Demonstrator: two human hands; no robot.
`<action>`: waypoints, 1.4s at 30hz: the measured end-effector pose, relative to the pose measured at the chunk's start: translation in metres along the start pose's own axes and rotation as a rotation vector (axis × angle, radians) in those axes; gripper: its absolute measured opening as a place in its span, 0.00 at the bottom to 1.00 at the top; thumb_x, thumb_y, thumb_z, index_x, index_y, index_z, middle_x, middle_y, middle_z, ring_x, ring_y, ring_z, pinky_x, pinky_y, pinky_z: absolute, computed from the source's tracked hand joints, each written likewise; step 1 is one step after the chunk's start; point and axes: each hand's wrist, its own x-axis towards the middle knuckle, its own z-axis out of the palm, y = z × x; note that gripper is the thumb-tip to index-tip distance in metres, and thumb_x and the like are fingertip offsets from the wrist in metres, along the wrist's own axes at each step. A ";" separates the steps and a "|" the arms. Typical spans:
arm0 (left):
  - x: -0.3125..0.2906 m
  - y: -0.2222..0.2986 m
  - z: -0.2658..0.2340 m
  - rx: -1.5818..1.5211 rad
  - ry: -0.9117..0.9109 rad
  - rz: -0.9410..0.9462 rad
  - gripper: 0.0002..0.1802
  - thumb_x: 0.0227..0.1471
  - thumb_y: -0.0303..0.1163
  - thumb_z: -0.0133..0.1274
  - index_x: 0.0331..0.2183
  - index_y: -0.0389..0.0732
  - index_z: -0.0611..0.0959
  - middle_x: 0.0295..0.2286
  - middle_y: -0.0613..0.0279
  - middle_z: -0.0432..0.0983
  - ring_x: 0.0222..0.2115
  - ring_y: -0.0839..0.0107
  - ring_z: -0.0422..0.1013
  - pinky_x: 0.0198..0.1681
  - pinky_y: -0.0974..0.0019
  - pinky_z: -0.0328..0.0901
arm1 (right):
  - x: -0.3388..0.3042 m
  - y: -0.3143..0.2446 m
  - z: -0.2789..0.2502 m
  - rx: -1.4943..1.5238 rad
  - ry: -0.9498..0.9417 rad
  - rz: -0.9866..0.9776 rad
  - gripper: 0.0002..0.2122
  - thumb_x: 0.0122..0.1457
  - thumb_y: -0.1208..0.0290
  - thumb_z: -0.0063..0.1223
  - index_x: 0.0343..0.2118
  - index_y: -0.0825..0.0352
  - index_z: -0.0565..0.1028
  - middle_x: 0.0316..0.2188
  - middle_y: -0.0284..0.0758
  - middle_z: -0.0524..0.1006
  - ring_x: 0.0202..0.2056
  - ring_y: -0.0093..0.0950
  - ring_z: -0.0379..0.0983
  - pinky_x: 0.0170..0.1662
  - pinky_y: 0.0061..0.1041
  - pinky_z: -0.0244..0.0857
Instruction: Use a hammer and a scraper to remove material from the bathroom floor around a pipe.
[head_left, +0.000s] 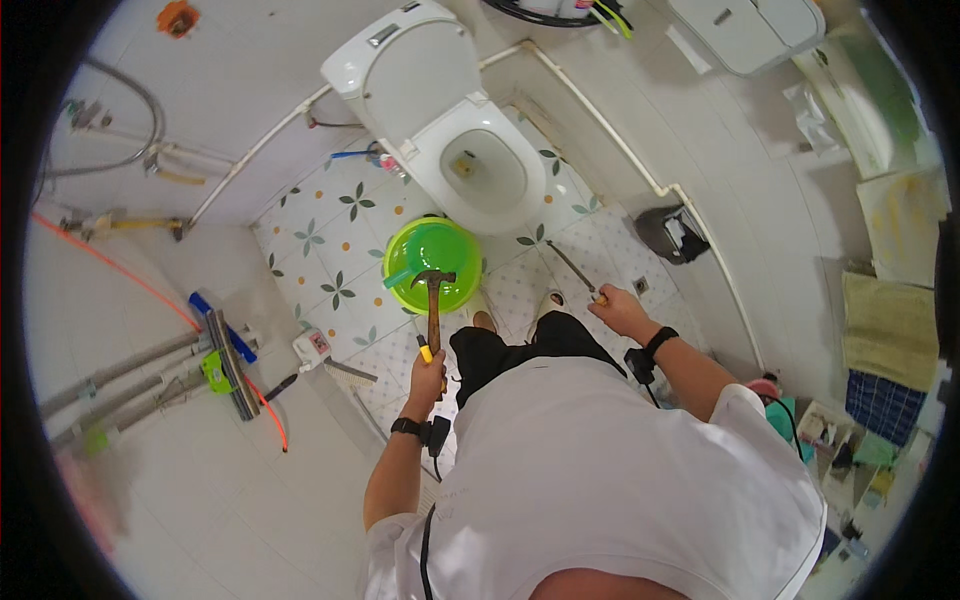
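My left hand (427, 378) is closed round the wooden handle of a claw hammer (434, 318), whose metal head points away from me over a green basin (463, 292). A yellow-and-black tool (425, 349) sticks out of the same hand; its kind is hard to make out. In my right hand (622, 311) is a screwdriver (575, 268), gripped by its yellowish handle, with the long dark shaft pointing forward and left above the floor. Inside the basin lies a green dipper (432, 249), its handle resting across the left rim.
A white toilet (497, 205) with its lid raised stands just beyond the basin. To the right is a dark waste bin (668, 238) by the wall pipe (625, 150). Hoses and pipes (150, 375) run along the left wall. Cluttered shelves (838, 440) stand at the right.
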 end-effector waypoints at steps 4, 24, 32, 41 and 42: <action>0.020 0.021 0.006 0.033 -0.081 -0.047 0.10 0.52 0.36 0.49 0.28 0.41 0.68 0.14 0.69 0.63 0.10 0.79 0.59 0.11 0.73 0.56 | -0.007 -0.013 0.000 0.092 -0.033 0.085 0.18 0.49 0.58 0.54 0.33 0.71 0.71 0.27 0.48 0.74 0.31 0.45 0.72 0.35 0.38 0.65; 0.021 0.067 0.131 0.381 -0.312 -0.245 0.12 0.53 0.39 0.47 0.24 0.44 0.69 0.15 0.69 0.65 0.12 0.77 0.63 0.13 0.73 0.58 | -0.079 0.095 -0.003 0.322 0.112 0.305 0.19 0.48 0.55 0.52 0.31 0.71 0.71 0.28 0.48 0.74 0.32 0.46 0.71 0.35 0.39 0.64; 0.014 0.081 0.190 0.569 -0.335 -0.121 0.12 0.53 0.39 0.49 0.23 0.43 0.69 0.13 0.69 0.64 0.09 0.77 0.61 0.09 0.72 0.56 | -0.111 0.170 -0.012 0.569 0.191 0.529 0.20 0.49 0.56 0.48 0.34 0.71 0.70 0.25 0.48 0.74 0.28 0.42 0.73 0.33 0.37 0.66; 0.033 0.107 0.200 0.879 -0.440 0.027 0.13 0.49 0.37 0.51 0.23 0.38 0.71 0.14 0.66 0.66 0.11 0.76 0.63 0.13 0.70 0.57 | -0.159 0.143 0.044 0.660 0.405 0.679 0.21 0.48 0.56 0.51 0.32 0.75 0.72 0.22 0.48 0.75 0.28 0.43 0.73 0.33 0.38 0.66; 0.039 0.112 0.198 0.883 -0.483 -0.018 0.13 0.49 0.37 0.51 0.23 0.38 0.71 0.14 0.66 0.66 0.13 0.77 0.63 0.15 0.70 0.57 | -0.164 0.138 0.062 0.729 0.397 0.716 0.22 0.47 0.55 0.52 0.33 0.75 0.72 0.26 0.49 0.75 0.30 0.44 0.73 0.36 0.37 0.66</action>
